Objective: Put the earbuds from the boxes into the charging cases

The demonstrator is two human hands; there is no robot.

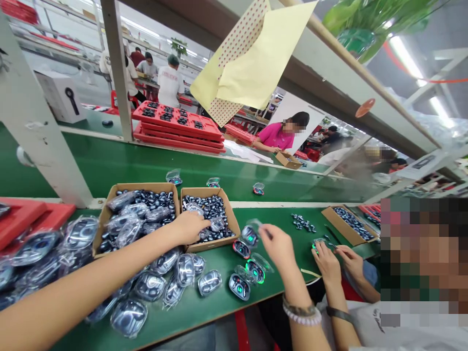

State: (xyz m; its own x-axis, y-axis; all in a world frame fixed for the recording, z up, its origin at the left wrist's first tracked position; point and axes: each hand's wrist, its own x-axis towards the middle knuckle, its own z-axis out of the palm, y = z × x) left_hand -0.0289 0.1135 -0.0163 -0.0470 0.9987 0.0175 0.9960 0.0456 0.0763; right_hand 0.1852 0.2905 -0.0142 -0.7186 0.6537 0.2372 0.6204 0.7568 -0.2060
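left hand, half curled, fingertips just above dark earbuds in a cardboard box; hold on anything not certain. right hand, fingers drawn together beside a clear plastic bag, grip on it likewise unclear; beaded bracelet at the wrist. just below, on the green desk, unbagged earbud charging cases with glowing lights, close to bagged cases spread beside the left forearm. second cardboard box alongside the first, red foam trays at the far left. to the right, a co-worker's hand near a small heap of loose earbuds; beyond, a green conveyor belt.

possible faults: slippery bags pushed over the desk edge by a sweep of the forearm; bare and bagged cases mixed through crowding; earbuds spilled by a knock against the low box rim; hands colliding through close working beside the co-worker.
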